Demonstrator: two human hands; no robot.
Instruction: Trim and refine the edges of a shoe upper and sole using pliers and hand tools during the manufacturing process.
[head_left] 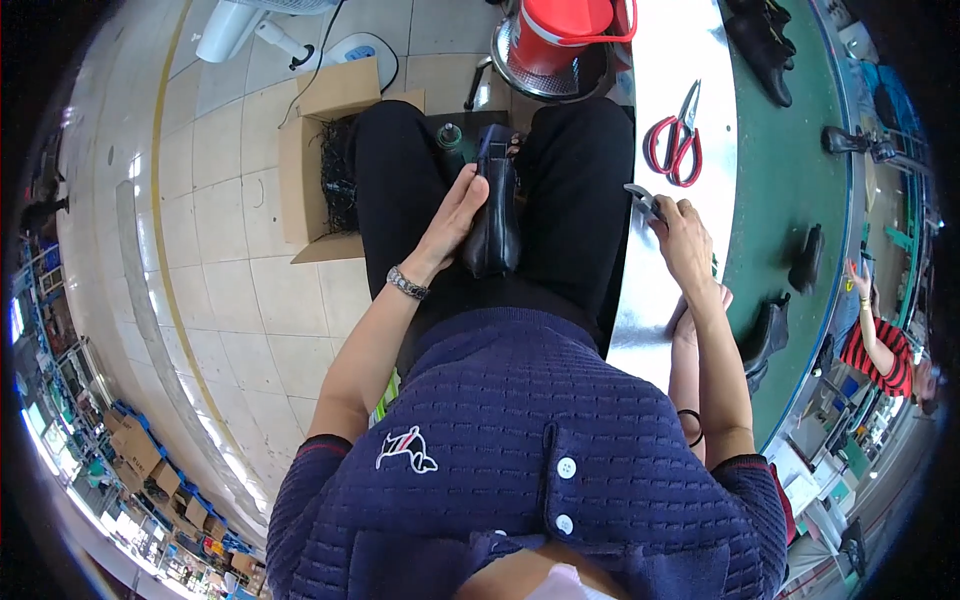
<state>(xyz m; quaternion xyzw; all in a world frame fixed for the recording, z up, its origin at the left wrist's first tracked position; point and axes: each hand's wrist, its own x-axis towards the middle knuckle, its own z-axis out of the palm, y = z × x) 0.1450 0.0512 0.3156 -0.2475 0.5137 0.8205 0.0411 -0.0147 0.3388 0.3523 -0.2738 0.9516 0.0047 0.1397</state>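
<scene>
In the head view, the left hand holds a black shoe at upper centre, which could slip if that one-handed hold loosens, while the right hand grasps a metal-tipped tool at upper right.

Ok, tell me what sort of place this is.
Probably a shoe workshop or factory floor: black shoes sit along the green surface, the left hand holds another dark shoe at the lap, and red-handled scissors lie on the shiny worktop.
</scene>
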